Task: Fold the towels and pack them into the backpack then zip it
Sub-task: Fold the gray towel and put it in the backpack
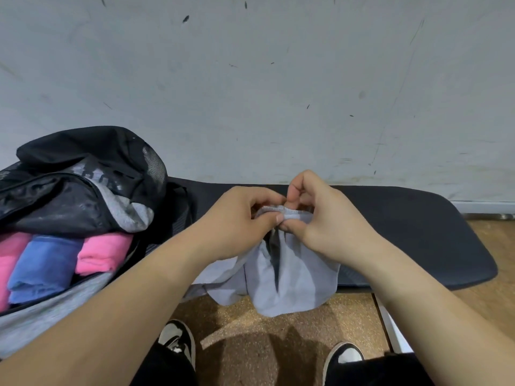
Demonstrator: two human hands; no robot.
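A pale grey-blue towel (289, 277) hangs bunched over the front edge of the black bench. My left hand (237, 218) and my right hand (317, 218) both pinch its stitched top hem, close together, fingers curled. At the left lies the open black and grey backpack (83, 179). Inside it sit folded towels side by side: a pink towel (104, 253), a blue towel (41, 267) and another pink one (8, 260) at the frame's left edge.
The black padded bench (418, 232) runs along a scuffed white wall (250, 79). Below is a speckled brown floor (250, 330) with my two black and white shoes (178, 338) near the bottom edge.
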